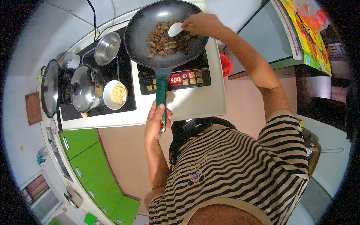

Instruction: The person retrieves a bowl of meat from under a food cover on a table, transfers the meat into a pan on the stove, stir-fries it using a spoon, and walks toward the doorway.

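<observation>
Nearest the camera: striped shirt (232, 161), cut off along the bottom of the view, chest lettering (200, 164) too blurred to read. Fingers of left hand (158, 116) curled firmly round lower part of green handle (162, 86), thumb on top, undersides hidden. Fingers of right hand (198, 25) pinched on white spoon (174, 30), grip end concealed. Above the hob (193, 77) on the tabletop (198, 105), black pan (137, 32), far rim close to the top edge of the view; heating surface covered. Handle pointing back toward the body, long axis nearly straight from pan to shirt. Spoon within the pan's outline, head pointing left and slightly bodyward, long axis slanting over browned meat (161, 43); contact with meat: cannot tell. Leftward, bowl (108, 93) of yellow food (119, 93) just beside lidded pot (88, 82), contents unseen.
</observation>
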`<state>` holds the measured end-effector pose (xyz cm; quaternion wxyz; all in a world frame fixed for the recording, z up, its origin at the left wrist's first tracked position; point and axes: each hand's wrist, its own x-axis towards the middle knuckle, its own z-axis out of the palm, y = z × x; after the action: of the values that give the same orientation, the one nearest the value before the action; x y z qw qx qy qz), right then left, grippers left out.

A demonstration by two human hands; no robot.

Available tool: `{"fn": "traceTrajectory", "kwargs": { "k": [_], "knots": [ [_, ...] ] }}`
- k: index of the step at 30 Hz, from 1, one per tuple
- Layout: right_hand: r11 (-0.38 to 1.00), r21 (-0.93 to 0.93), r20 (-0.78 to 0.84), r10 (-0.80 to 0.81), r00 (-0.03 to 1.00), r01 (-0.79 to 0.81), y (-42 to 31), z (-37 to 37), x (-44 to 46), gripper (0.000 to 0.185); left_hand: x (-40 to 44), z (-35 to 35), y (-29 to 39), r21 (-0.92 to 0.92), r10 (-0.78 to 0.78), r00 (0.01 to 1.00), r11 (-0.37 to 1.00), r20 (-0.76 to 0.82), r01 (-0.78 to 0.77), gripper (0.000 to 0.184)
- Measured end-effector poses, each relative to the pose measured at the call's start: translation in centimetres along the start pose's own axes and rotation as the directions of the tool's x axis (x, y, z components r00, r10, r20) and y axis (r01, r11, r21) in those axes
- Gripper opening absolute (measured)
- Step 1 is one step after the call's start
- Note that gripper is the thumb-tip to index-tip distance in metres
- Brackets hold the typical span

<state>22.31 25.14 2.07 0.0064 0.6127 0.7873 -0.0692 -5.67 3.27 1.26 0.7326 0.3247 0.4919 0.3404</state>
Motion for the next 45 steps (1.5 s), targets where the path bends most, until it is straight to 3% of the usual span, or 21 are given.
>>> {"fn": "traceTrajectory", "kwargs": {
  "k": [2, 4, 6, 8, 10, 12, 15, 17, 20, 26, 28, 35, 37, 41, 45],
  "knots": [
    [0.997, 0.068, -0.044, -0.033, 0.998, 0.036, 1.7, -1.7, -1.0, 0.024, 0.1, -0.2, -0.2, 0.000, 0.012, 1.000, 1.000, 0.005, -0.012, 0.046],
    [0.999, 0.039, 0.041, 0.012, 0.999, -0.014, 1.6, -3.4, -2.4, 0.023, 0.3, -0.4, -0.4, -0.034, 0.008, 1.000, 0.999, 0.017, -0.008, 0.043],
    [0.997, -0.050, 0.167, -0.051, 0.985, 0.060, 1.7, -3.5, -2.9, 0.023, 0.4, -0.5, -0.5, -0.066, 0.009, 1.000, 0.998, 0.028, -0.007, 0.040],
    [0.998, -0.063, 0.159, 0.024, 0.987, -0.014, 0.7, -1.6, -3.0, 0.022, 0.3, -0.5, -0.4, -0.072, -0.006, 1.000, 0.997, 0.026, 0.008, 0.041],
    [1.000, 0.001, 0.034, 0.001, 0.999, -0.001, 0.4, 0.2, -2.8, 0.022, 0.2, -0.1, -0.3, -0.035, -0.006, 1.000, 0.999, 0.018, 0.007, 0.041],
    [0.998, -0.021, 0.103, 0.056, 0.993, -0.054, -0.9, -1.5, -3.5, 0.023, 0.1, -0.2, 0.0, -0.001, -0.002, 1.000, 1.000, -0.002, 0.002, 0.041],
    [0.999, -0.010, 0.108, 0.040, 0.993, -0.039, -0.9, -1.1, -4.3, 0.023, 0.2, -0.2, -0.1, -0.003, -0.014, 1.000, 1.000, 0.010, 0.014, 0.045],
    [0.986, 0.131, -0.006, -0.106, 0.994, 0.106, -1.0, 0.4, -4.5, 0.022, 0.3, -0.4, -0.4, -0.001, -0.012, 1.000, 1.000, 0.013, 0.012, 0.045],
    [0.994, 0.097, 0.103, -0.051, 0.993, 0.041, -2.2, 0.3, -4.6, 0.021, 0.0, -0.1, -0.1, 0.013, -0.014, 1.000, 1.000, 0.005, 0.014, 0.046],
    [0.994, 0.092, -0.032, -0.063, 0.998, 0.066, -0.9, -0.5, -3.6, 0.023, 0.2, -0.1, 0.0, -0.034, -0.010, 1.000, 0.999, 0.016, 0.010, 0.043],
    [0.997, 0.011, 0.010, 0.070, 0.998, -0.070, -0.9, 0.9, -2.6, 0.023, 0.1, -0.3, 0.0, -0.042, -0.009, 1.000, 0.999, 0.017, 0.009, 0.042],
    [0.993, 0.116, -0.114, 0.000, 0.993, 0.013, -1.5, 1.1, -3.4, 0.023, 0.2, -0.3, 0.0, -0.057, -0.008, 1.000, 0.998, 0.013, 0.009, 0.041],
    [0.990, 0.074, -0.042, -0.116, 0.992, 0.119, -1.6, 2.2, -3.7, 0.022, 0.1, -0.3, 0.0, -0.061, -0.006, 1.000, 0.998, 0.010, 0.007, 0.040],
    [0.995, 0.098, 0.037, -0.032, 0.999, 0.028, -2.3, 0.6, -3.2, 0.022, 0.1, -0.3, 0.1, -0.004, -0.007, 1.000, 1.000, 0.014, 0.007, 0.046],
    [0.981, 0.151, -0.099, -0.107, 0.989, 0.121, -4.5, 1.4, -2.6, 0.022, 0.2, -0.5, 0.0, 0.013, -0.024, 0.999, 1.000, 0.021, 0.024, 0.048]
  ]
}}
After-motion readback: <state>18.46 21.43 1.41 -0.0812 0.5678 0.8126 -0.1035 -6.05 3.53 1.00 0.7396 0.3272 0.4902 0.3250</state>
